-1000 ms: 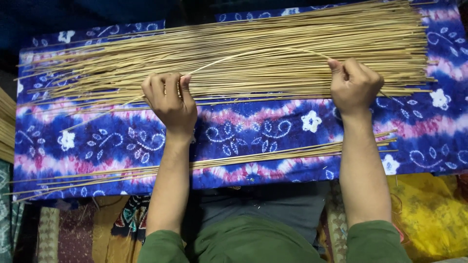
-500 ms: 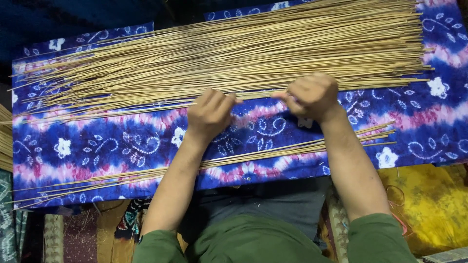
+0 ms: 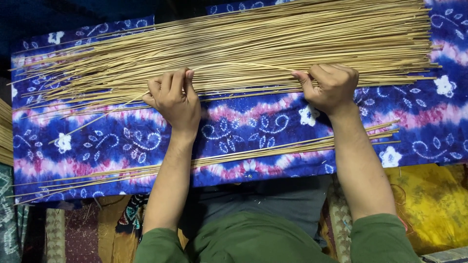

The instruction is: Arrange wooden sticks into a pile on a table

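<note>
Pale straw-coloured sticks (image 3: 253,44) lie fanned across the blue patterned cloth (image 3: 243,126). The left hand (image 3: 173,100) and right hand (image 3: 331,87) each pinch one thin stick (image 3: 243,65) at the pile's near edge, fingers closed; an even pull should keep neighbours undisturbed

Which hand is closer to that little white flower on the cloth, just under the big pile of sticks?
The right hand. It sits just above the white flower, almost touching it. The left hand is far off to the flower's left, at the edge of the stick pile.
</note>
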